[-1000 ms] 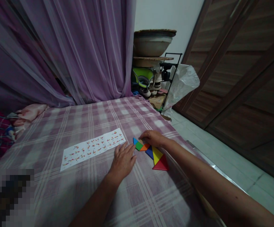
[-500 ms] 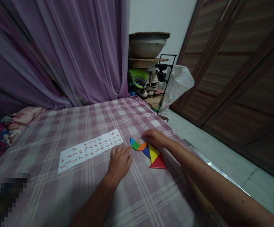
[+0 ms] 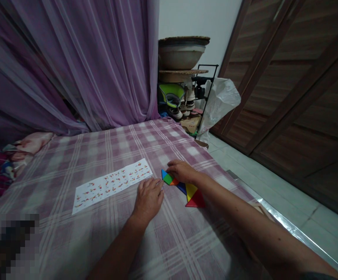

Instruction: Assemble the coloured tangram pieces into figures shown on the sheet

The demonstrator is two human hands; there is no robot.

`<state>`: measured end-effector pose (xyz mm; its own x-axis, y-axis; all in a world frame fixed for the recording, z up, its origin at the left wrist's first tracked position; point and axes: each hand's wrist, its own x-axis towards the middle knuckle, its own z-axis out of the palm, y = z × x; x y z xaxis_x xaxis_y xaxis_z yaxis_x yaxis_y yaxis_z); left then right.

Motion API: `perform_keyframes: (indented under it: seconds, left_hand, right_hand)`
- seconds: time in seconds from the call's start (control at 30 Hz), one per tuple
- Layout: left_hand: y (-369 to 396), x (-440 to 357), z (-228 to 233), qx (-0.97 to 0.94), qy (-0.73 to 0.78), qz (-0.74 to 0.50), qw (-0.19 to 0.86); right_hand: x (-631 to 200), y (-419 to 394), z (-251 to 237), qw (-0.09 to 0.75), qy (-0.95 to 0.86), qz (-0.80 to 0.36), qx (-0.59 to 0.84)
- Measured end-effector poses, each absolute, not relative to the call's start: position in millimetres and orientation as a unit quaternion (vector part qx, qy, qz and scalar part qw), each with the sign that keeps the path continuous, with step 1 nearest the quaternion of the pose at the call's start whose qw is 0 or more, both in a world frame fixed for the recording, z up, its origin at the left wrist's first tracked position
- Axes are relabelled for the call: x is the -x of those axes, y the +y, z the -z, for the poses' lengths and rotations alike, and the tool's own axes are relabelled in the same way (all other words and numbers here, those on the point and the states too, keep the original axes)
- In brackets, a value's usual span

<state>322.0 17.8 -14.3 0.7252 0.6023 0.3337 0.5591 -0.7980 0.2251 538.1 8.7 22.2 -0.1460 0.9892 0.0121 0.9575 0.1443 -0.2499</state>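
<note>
Coloured tangram pieces lie joined in a bent row on the plaid bedspread. At its far end are a light blue triangle (image 3: pixel 163 173) and a green piece (image 3: pixel 168 179), followed by an orange piece (image 3: pixel 174 182). A dark blue piece (image 3: pixel 182 188), a yellow triangle (image 3: pixel 190 190) and a red triangle (image 3: pixel 196 200) continue nearer to me. My right hand (image 3: pixel 182 171) bends over the far end, fingers closed together and tips down, partly covering the orange piece. What its fingertips hold is hidden. My left hand (image 3: pixel 149 198) rests flat and open, fingertips close to the green piece.
A printed sheet of small coloured figures (image 3: pixel 112 184) lies left of my left hand. Purple curtains (image 3: pixel 104 70) hang behind the bed. Beyond its far corner stands a rack with shoes (image 3: pixel 186 105) and basins. Wooden wardrobe doors (image 3: pixel 288 85) stand across the tiled floor.
My right hand has shifted left along the pieces, now covering more of the orange piece and a small tan patch seen before. My left hand has stayed nearly in place.
</note>
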Motion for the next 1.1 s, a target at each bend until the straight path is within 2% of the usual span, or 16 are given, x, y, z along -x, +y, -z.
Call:
perform_keyframes:
  seconds: [0.33, 0.63, 1.1]
  left_hand:
    - [18, -321, 12, -0.923, 0.316, -0.207, 0.073]
    - [16, -317, 14, -0.926, 0.32, -0.185, 0.075]
    - [-31, -292, 2, -0.941, 0.315, -0.112, 0.061]
  right_hand:
    - [-559, -1, -35, 0.149, -0.721, -0.108, 0.668]
    - [-605, -83, -34, 0.222, -0.612, -0.135, 0.747]
    - [-528, -139, -3, 0.26, -0.456, -0.095, 0.845]
